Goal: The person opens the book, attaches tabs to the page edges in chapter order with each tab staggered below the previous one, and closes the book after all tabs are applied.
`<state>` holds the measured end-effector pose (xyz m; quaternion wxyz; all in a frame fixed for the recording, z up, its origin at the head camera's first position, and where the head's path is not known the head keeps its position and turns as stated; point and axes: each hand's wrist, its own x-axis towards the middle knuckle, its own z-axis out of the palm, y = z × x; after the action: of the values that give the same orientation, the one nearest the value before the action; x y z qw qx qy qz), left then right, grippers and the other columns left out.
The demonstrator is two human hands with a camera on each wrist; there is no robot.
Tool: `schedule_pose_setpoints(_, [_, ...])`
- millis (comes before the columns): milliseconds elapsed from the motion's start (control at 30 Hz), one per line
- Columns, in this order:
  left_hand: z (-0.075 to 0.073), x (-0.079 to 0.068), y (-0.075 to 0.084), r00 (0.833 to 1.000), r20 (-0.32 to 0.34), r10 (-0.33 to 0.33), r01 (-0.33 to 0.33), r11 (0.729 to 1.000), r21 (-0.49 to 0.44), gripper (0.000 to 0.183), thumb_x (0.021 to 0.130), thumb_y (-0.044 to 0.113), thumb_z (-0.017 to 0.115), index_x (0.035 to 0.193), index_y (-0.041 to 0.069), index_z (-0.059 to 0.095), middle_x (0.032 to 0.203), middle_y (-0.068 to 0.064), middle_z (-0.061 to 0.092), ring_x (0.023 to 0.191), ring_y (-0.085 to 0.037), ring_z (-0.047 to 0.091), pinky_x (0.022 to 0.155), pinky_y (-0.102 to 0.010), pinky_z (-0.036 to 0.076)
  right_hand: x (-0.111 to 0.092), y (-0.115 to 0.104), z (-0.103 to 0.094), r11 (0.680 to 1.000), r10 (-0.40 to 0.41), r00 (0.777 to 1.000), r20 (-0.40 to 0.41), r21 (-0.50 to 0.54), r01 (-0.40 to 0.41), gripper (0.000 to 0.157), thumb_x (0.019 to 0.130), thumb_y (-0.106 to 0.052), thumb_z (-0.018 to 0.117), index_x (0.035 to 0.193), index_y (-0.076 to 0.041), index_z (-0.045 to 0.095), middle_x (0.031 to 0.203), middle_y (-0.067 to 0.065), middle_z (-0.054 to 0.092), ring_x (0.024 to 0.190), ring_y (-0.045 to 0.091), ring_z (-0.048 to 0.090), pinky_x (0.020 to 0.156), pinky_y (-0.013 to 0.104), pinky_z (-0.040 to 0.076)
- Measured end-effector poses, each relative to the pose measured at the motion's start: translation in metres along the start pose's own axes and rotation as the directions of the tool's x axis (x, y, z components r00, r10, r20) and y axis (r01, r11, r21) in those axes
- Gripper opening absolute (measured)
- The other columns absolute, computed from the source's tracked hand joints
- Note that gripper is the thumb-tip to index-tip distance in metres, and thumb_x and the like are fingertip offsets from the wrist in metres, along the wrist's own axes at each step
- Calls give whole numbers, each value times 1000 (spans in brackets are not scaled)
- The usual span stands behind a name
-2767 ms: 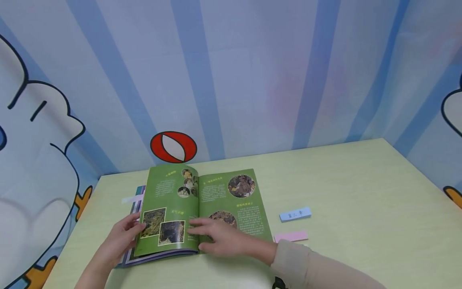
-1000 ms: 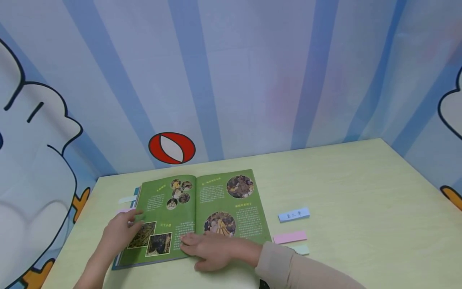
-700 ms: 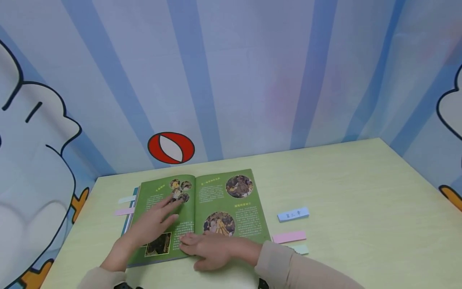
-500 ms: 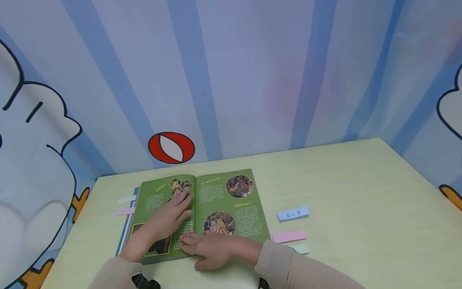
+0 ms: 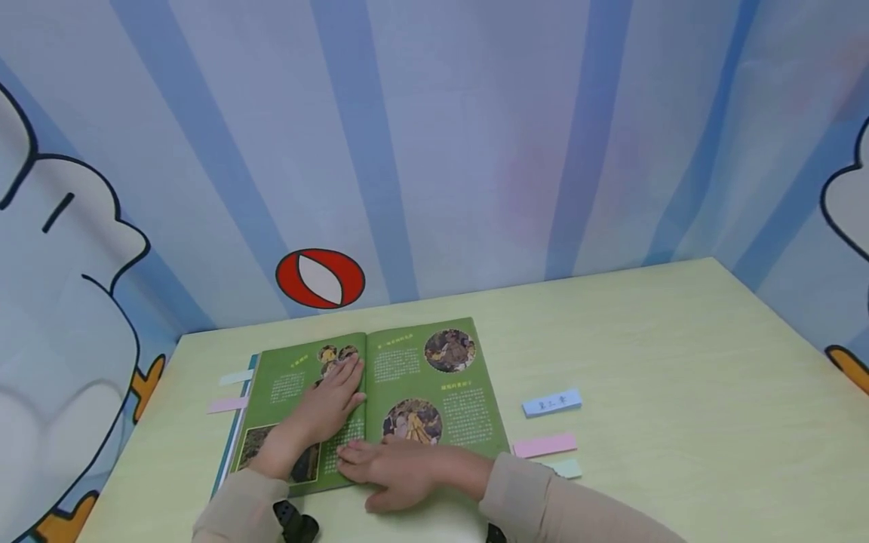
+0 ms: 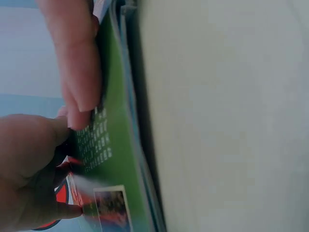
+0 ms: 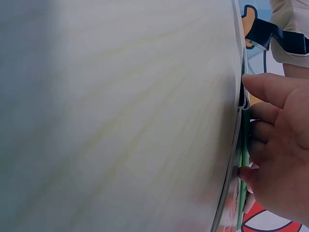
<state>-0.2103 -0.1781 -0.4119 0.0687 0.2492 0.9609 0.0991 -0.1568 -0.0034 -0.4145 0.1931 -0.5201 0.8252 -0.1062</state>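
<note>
An open book with green pages, photos and yellow headings lies on the table in the head view. My left hand rests on the left page, fingers straight and pointing up beside the spine, over the round photos. Lower down, my right hand lies across the bottom of the spine, its fingertips on the left page and its thumb at the lower edge. Both hands hold nothing. A pale blue tab and a pink tab stick out from the book's left edge. The right wrist view shows the right hand along the book's edge.
To the right of the book lie a blue sticky-note pad with handwriting, a pink pad and a pale green pad, partly behind the right sleeve. A striped blue backdrop stands behind the table.
My left hand let go of the lifted pages at the left edge and moved right onto the page near the spine. The left pages came down flat. My right hand shifted slightly down.
</note>
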Motion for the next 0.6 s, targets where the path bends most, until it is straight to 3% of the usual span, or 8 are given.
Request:
schedule_pose_setpoints(233, [2, 1, -1, 1000, -3, -5, 5, 1000, -2, 54, 100, 22, 41, 144, -6, 24, 151, -22, 19, 137, -40, 18, 94, -68, 27, 0, 1, -2, 1000, 1, 1000, 16, 4, -1, 61, 95, -32, 51, 147, -10, 28, 154, 5, 17, 140, 13, 10, 111, 39, 20])
schedule_pose_setpoints(433, [6, 0, -5, 1000, 2, 11, -11, 999, -33, 54, 101, 21, 40, 144, -6, 23, 151, -22, 18, 137, -40, 17, 95, -69, 25, -2, 4, -10, 983, -27, 999, 32, 184, 21, 56, 98, -27, 47, 147, -7, 27, 154, 6, 16, 140, 13, 11, 111, 30, 18])
schedule_pose_setpoints(600, [2, -1, 0, 999, -41, 15, -14, 1000, 9, 52, 100, 20, 42, 143, -6, 28, 150, -22, 21, 137, -39, 18, 96, -67, 27, -6, 9, -15, 948, -23, 999, -41, 316, 35, 50, 98, -22, 46, 144, -7, 33, 152, 5, 24, 138, 14, 21, 108, 24, 22])
